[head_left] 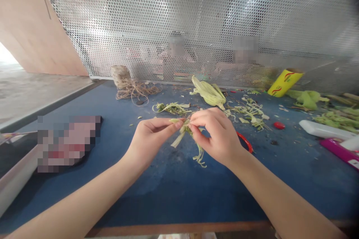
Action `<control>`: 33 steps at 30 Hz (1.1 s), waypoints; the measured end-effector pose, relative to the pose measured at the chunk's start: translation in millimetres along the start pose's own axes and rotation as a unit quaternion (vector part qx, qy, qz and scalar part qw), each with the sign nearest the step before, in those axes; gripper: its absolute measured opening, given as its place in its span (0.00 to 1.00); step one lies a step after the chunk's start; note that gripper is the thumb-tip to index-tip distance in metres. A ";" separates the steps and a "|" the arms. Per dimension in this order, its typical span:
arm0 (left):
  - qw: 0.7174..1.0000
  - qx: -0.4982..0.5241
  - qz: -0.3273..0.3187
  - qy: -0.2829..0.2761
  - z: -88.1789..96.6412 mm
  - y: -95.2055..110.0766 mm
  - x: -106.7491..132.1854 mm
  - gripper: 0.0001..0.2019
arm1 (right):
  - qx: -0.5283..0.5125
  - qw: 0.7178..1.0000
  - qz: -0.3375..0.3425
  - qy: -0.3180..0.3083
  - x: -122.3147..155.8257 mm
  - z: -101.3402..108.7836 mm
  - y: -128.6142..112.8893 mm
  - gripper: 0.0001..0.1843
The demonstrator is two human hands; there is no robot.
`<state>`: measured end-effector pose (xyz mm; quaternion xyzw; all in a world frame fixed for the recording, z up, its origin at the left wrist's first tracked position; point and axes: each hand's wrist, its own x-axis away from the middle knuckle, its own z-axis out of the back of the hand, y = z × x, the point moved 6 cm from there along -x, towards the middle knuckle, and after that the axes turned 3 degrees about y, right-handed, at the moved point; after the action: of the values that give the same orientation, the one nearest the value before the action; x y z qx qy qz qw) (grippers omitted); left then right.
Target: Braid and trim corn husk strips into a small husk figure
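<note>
My left hand [151, 136] and my right hand [217, 134] meet above the middle of a blue table [174, 190]. Both pinch a small bundle of pale green husk strips [187, 134]. The left thumb and forefinger grip its left end. The right fingers are closed over its right part, and loose strip ends [199, 157] hang down below them. A red-handled tool [246, 142] lies on the table just behind my right wrist, mostly hidden.
A whole green husk [209, 92], husk scraps [172, 108] and a coil of brown twine [136, 90] lie farther back. A yellow tube [284, 82], more husks [308, 99], white and magenta items [333, 138] sit right. A perforated metal screen [196, 26] stands behind; people sit beyond it.
</note>
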<state>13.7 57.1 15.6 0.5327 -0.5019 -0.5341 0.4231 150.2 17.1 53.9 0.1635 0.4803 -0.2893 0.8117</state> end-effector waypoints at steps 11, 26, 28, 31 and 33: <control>1.000 0.004 0.002 -0.002 0.9 -2.6 -0.8 0.03 | -0.074 0.986 -0.150 -0.023 -0.9 -5.1 17.3 0.04; 0.973 -0.203 -0.107 0.023 1.9 12.3 5.9 0.06 | -0.208 0.909 -0.349 -0.088 7.1 -13.0 32.9 0.02; 0.972 -0.207 -0.110 0.025 1.9 12.4 6.6 0.06 | -0.192 0.918 -0.339 -0.082 6.8 -12.3 32.6 0.03; 0.973 -0.204 -0.106 0.027 2.1 11.9 6.8 0.06 | -0.174 0.929 -0.319 -0.072 6.6 -12.0 31.8 0.05; 0.973 -0.205 -0.102 0.031 2.4 12.1 6.7 0.06 | -0.174 0.932 -0.310 -0.071 6.5 -12.2 30.9 0.05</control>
<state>9.9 49.0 26.4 0.4994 -0.3108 -0.6493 0.4821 163.6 45.7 41.9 -0.1583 0.4906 -0.4491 0.7297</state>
